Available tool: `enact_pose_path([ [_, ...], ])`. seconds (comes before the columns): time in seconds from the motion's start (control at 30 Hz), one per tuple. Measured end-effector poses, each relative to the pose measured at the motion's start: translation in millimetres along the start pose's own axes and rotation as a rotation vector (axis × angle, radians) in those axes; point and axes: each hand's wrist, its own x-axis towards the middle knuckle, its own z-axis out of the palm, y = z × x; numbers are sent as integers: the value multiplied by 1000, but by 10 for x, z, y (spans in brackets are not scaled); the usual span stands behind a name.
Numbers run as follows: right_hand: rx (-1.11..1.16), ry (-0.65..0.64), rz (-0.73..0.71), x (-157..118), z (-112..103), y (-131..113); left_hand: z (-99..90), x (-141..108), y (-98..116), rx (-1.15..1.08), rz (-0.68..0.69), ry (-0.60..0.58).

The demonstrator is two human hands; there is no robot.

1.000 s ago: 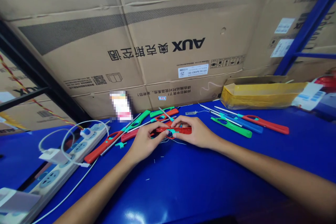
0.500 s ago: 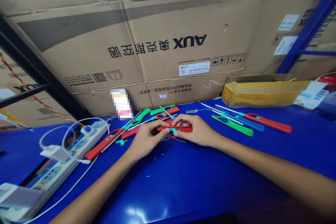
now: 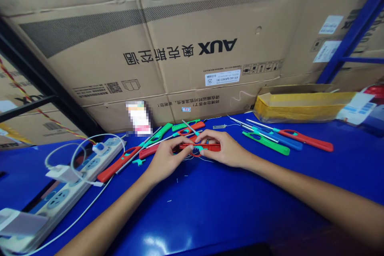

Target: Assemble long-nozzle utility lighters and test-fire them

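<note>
Between my two hands is the red casing of a long-reach lighter (image 3: 213, 148), with a teal trigger piece (image 3: 197, 149) at its middle. My left hand (image 3: 168, 156) grips its left end, thumb and fingers closed. My right hand (image 3: 225, 149) pinches the right part, its fingertips by the trigger piece. Fingers hide much of the casing. Thin pale wires show just below it. Behind and left of my left hand lie several lighters, among them a red one (image 3: 117, 164) and a green one (image 3: 163, 133). A loose teal trigger (image 3: 139, 162) lies near my left wrist.
Right of my hands lie a green casing (image 3: 267, 144), a blue lighter (image 3: 288, 141) and a red lighter (image 3: 313, 141). A yellow-taped box (image 3: 303, 108) stands behind them. A power strip (image 3: 75, 192) with plugs and cables runs along the left. A large carton (image 3: 186, 16) backs the blue table (image 3: 210, 208).
Both hands keep nearly the same place on the casing. The fingertips around the teal trigger piece have shifted very slightly.
</note>
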Motion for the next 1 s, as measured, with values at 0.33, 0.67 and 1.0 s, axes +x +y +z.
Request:
enact_pose_path([
  [0.33,-14,-4,-16,2,6,35,2,2,0,-31,-35,-3],
  [0.67,53,17,25,16,24,61,9,-12,-13,-55,-91,-12],
  [1.0,110,-87,105,57,-19,52,-11,6,45,-140,-105,37],
])
